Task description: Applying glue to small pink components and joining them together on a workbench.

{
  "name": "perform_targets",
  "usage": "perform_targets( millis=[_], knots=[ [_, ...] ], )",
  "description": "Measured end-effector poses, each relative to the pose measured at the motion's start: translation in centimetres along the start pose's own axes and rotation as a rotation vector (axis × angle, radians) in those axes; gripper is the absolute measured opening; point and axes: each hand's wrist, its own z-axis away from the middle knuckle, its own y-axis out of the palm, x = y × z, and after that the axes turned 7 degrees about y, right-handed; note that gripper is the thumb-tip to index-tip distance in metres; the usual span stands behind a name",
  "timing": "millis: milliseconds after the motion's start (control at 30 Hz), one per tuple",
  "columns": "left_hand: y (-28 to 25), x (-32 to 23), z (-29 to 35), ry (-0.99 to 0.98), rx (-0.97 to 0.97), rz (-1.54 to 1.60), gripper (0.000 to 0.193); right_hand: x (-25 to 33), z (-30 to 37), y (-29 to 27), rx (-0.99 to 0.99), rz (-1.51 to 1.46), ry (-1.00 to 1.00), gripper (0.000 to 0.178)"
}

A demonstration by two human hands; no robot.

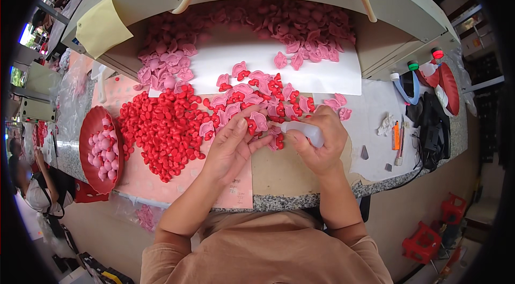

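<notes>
My right hand point(325, 142) is wrapped round a small white squeeze bottle point(307, 133), its thin nozzle pointing left. Close to the nozzle tip, my left hand point(232, 147) has its thumb and fingers at a pink, petal-edged moulded piece point(258, 120) with a bit of red at its side. The fingertips partly hide that contact. Around both hands lie several pink pieces joined with red ones point(236, 93). A large heap of small glossy red pieces point(166, 134) spreads to the left of my left hand.
A grey hood point(397, 16) arches over piled pink pieces point(306, 26) and white paper point(220, 67). On the left, a red basket point(86, 142) holds pink balls. Capped bottles point(413, 77), an orange cutter point(396, 136) and a black bag point(432, 134) are rightward. Another person point(45, 187) sits far left.
</notes>
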Motion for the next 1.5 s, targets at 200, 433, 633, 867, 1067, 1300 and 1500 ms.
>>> perform_targets(
  millis=[200,433,633,867,1067,1300,1500],
  knots=[
    [-0.08,0.13,0.02,0.004,-0.017,0.024,0.041,0.28,-0.12,-0.22,0.003,0.006,-0.004,0.029],
    [0.06,0.07,-0.04,0.015,-0.023,0.04,0.039,0.06,0.01,-0.03,0.006,-0.002,0.002,0.029],
    [0.02,0.04,0.03,0.023,-0.035,0.061,0.038,0.06,0.0,0.06,0.01,-0.003,-0.005,0.028],
    [0.12,-0.03,-0.01,0.025,-0.038,0.073,0.039,0.09,-0.01,-0.04,0.007,-0.003,-0.006,0.027],
    [0.04,-0.12,-0.02,0.036,-0.043,0.098,0.039,0.29,-0.16,0.03,0.005,-0.013,-0.004,0.027],
    [0.54,-0.01,-0.08,0.078,-0.048,0.058,0.046,0.01,0.08,0.02,0.009,-0.009,-0.006,0.027],
    [0.24,0.11,-0.21,0.069,-0.014,0.08,0.041,-0.08,-0.01,0.02,-0.009,0.033,-0.029,0.028]
  ],
)
